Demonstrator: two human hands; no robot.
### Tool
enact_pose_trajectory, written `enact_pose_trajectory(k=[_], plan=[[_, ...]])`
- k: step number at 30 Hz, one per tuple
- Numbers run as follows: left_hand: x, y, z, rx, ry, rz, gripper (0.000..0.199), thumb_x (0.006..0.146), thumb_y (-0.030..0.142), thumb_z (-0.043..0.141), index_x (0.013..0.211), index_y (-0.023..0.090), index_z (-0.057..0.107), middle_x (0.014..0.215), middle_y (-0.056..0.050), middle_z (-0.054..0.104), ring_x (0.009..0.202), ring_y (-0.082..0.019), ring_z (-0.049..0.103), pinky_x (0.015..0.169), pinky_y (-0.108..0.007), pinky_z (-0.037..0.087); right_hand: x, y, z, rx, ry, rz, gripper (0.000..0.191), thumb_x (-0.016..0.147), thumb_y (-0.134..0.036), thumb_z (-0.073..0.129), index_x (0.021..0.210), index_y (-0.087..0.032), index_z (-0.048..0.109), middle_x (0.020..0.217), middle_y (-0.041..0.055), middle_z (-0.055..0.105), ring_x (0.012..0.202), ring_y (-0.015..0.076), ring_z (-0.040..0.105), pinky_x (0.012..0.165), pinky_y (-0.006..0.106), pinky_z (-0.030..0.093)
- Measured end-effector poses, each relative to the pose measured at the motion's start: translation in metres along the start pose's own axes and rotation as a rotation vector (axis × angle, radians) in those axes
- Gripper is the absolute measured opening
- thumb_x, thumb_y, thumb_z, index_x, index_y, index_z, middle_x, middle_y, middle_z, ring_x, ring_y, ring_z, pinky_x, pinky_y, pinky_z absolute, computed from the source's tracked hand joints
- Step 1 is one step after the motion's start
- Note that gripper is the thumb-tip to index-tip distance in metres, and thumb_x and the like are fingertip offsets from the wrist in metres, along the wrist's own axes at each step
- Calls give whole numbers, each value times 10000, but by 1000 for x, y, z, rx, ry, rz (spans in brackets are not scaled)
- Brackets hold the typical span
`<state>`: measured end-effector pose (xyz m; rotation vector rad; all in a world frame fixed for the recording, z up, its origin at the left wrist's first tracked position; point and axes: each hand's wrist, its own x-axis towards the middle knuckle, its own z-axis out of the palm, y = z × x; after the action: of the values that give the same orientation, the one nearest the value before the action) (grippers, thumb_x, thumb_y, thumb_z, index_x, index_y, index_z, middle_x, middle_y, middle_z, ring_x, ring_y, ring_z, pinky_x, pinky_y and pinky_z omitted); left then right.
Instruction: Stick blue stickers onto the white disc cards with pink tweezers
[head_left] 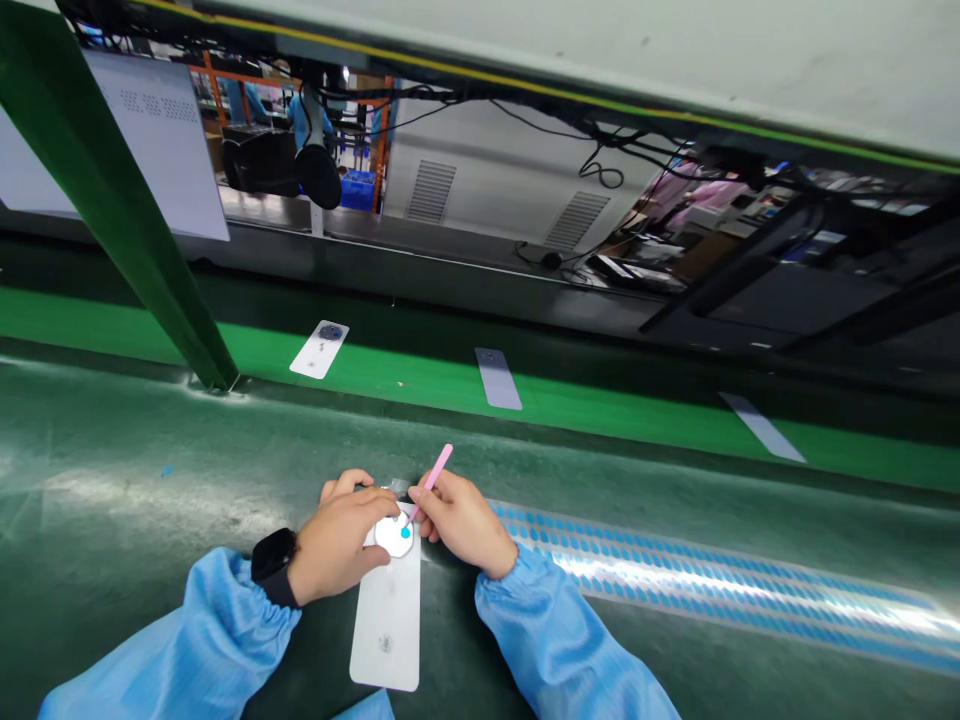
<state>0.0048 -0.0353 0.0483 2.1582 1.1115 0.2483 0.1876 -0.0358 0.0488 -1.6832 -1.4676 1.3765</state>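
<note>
A long white panel [386, 620] with rounded corners lies on the green bench in front of me. Near its far end is a round white piece [390, 540] carrying a small bright blue dot [405, 533]. My left hand [341, 540] curls over the panel's upper left side, thumb and fingers bracketing the round piece. In my right hand [461, 520] a slim pink stick-like tool [437, 468] is pinched, its lower tip down at the blue dot. Whether it is tweezers or a solid stick I cannot make out.
A clear sheet with rows of blue dots [720, 580] stretches to the right. Beyond the bench edge, a green belt [405, 375] carries similar panels [320, 350]. A green post [127, 190] rises at left; a shelf [600, 50] with cables hangs overhead. A blue scrap [367, 706] lies at the bottom.
</note>
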Motion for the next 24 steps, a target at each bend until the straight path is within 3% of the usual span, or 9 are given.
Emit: enact_pose_trajectory(k=[24], plan=[[2, 0, -1, 0, -2, -2, 413, 648, 68, 665, 1007, 261, 604, 1178, 32, 625, 1180, -279, 356, 957, -431, 271, -2, 2, 1, -48, 17, -44, 147, 824, -293, 494, 709, -202, 486, 542, -36, 592, 439, 101, 575, 430, 198, 460]])
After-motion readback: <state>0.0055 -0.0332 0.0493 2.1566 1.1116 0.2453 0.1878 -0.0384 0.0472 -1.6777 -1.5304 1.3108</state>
